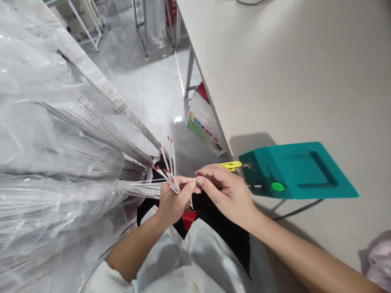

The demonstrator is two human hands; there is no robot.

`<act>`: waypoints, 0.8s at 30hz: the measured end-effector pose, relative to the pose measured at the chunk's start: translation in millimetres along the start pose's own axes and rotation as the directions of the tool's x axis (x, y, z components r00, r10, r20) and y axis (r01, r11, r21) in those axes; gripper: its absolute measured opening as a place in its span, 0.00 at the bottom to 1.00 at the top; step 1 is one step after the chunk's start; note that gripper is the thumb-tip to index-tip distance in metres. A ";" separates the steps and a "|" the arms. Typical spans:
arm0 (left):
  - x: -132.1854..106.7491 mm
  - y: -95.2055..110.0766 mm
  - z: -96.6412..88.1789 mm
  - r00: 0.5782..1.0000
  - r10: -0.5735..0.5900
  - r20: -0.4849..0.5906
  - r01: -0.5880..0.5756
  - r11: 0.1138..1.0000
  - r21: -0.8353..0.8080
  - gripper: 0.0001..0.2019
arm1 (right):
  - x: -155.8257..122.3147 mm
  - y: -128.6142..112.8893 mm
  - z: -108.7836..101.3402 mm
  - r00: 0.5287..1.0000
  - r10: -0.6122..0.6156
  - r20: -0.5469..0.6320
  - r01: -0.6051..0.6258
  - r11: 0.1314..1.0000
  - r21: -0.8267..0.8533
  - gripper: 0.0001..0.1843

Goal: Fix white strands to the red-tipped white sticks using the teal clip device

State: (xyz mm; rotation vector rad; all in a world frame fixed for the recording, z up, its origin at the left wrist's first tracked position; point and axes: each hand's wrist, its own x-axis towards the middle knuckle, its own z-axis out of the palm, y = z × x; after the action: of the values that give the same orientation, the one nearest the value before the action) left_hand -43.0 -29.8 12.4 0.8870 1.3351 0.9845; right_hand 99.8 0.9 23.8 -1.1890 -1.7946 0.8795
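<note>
My left hand (175, 199) is closed around a bunch of thin white wires (171, 156) whose reddish-brown tips fan out above the fingers. Its thumb and forefinger meet the fingertips of my right hand (224, 189) at one small white wire end. My right hand pinches there with thumb and forefinger; the exact piece between the fingers is too small to make out. Just beyond my right hand stands a teal device (293, 169) with a green round button, two metal connectors and a yellow clip (231, 165) on one of them.
Plastic-wrapped wire bundles (61, 199) hang along the left beside a rail (91, 77). A pale table (290, 81) fills the right, with a black cable under the device. A printed carton (205, 122) sits on the floor below the table edge. A wheeled rack (155, 40) stands farther off.
</note>
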 end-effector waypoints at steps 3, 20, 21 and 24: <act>0.5 -2.2 -1.2 1.000 0.008 0.021 -0.007 0.999 -0.040 0.13 | 2.4 -2.6 4.0 1.000 -0.019 0.011 0.020 1.000 -0.014 0.09; 2.1 1.6 -4.0 0.996 -0.024 0.084 0.031 0.997 -0.073 0.14 | 1.3 0.1 3.7 0.996 -0.090 0.012 0.090 0.996 -0.017 0.05; 1.9 2.9 -4.6 0.996 -0.024 0.087 0.029 0.998 -0.057 0.15 | 2.9 -1.4 3.5 0.994 -0.112 0.022 0.112 0.993 -0.022 0.06; 2.2 2.0 -8.2 0.993 -0.004 0.121 0.010 0.999 -0.052 0.14 | 6.5 -5.7 0.8 0.985 -0.166 0.056 0.168 0.985 -0.043 0.09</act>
State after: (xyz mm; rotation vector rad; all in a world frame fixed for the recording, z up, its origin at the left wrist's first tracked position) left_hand -51.3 -27.2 13.0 0.8875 1.2039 0.9413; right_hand 95.2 5.2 29.9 -1.0352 -1.9362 0.7814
